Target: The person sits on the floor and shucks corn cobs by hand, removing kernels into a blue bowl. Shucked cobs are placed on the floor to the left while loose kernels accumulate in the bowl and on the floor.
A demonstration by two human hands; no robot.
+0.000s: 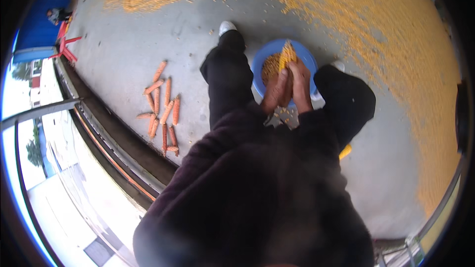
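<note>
Between my legs a blue plastic basin (311, 55) stands on the concrete floor, with loose corn kernels (269, 69) inside. Over it both hands grip one ear of yellow corn (288, 55), its tip pointing away from me. My left hand (275, 89) wraps the lower part from the left, thumb along the ear. Pressed close against it, my right hand (300, 76) holds the same ear from the right. The palms hide the ear's lower end. Some loose kernels (285, 114) lie on the floor just on my side of the basin.
Several bare reddish corncobs (167, 111) lie to my left. A wide layer of kernels (386, 26) covers the floor ahead and right. Another yellow ear (345, 151) is by my right thigh. A ledge (122, 133) runs along the left, near a red plastic stool (66, 46).
</note>
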